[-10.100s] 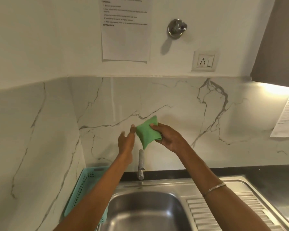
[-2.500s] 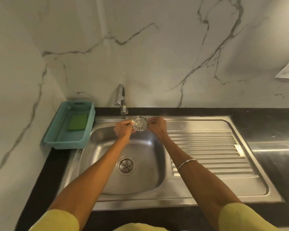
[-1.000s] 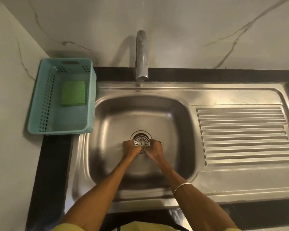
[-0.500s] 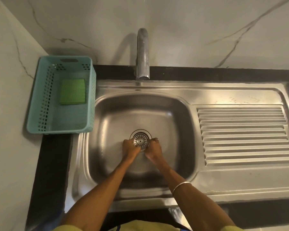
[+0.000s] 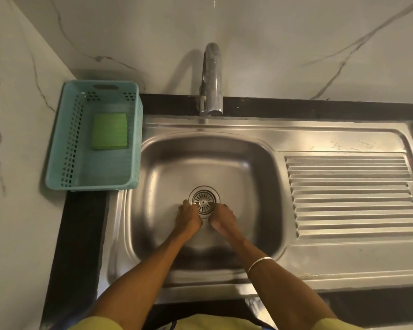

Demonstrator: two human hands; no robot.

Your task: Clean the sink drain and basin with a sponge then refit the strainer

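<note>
Nearly done, by the look: green sponge back in the teal basket on the counter, strainer seated in the basin drain, left hand and right hand pinching its near rim, only final seating left.

You will find nothing to read here: no text, label, brand, number or sign shows on anything in view.
</note>
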